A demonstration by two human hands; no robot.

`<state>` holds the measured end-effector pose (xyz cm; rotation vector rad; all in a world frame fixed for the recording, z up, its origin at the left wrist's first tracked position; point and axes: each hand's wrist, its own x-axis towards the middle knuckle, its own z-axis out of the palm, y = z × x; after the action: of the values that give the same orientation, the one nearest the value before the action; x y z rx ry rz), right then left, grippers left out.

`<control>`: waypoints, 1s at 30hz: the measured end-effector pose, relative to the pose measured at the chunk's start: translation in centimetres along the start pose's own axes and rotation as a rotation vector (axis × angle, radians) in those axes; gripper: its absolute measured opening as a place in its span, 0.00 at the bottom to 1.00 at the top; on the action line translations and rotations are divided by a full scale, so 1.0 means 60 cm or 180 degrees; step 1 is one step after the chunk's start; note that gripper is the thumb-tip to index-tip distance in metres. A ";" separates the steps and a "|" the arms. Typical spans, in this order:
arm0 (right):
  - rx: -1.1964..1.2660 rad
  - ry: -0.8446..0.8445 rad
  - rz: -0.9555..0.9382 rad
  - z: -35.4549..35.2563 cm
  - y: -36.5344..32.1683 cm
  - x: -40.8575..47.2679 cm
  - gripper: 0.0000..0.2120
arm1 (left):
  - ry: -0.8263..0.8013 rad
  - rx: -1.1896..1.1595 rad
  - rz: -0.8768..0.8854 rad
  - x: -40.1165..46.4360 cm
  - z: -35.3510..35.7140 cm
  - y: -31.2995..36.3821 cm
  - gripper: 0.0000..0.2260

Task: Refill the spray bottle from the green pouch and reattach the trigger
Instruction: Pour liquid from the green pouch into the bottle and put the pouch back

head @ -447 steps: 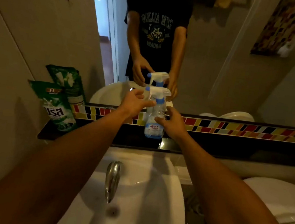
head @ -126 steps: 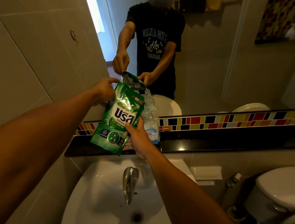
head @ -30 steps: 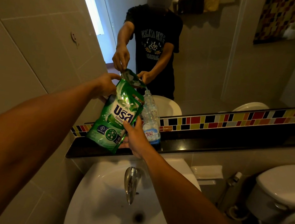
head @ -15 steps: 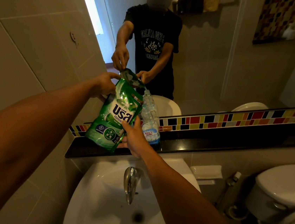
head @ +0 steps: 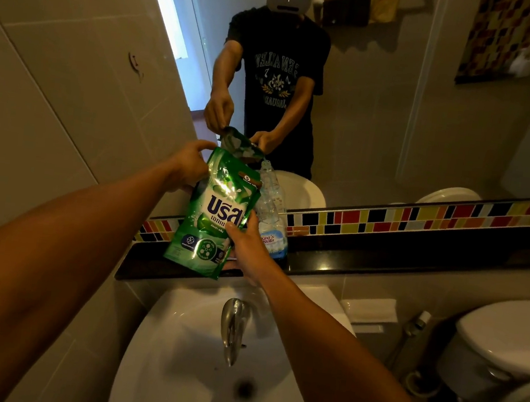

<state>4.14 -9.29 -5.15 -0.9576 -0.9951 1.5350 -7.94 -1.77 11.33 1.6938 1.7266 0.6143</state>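
Two hands grip the green pouch (head: 214,215), tilted against the neck of the clear spray bottle (head: 270,214) on the dark ledge (head: 383,254): left hand (head: 190,166) pinching its top corner, right hand (head: 246,248) clamped lower. A harder squeeze could spill liquid or tip the unheld bottle.

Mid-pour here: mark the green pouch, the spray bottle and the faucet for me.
green pouch (head: 219,215): head view, on the printed front panel.
spray bottle (head: 272,201): head view, on the clear body above the label.
faucet (head: 233,326): head view, on the metal spout over the basin.
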 end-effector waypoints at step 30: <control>-0.2004 0.0146 -0.0784 -0.061 0.008 0.030 0.27 | 0.0720 -0.2780 0.0127 -0.009 0.096 -0.203 0.10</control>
<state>7.12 -7.14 -6.98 -1.2336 -1.5447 0.9986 -12.31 -3.65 -1.25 1.0541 1.2537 1.3739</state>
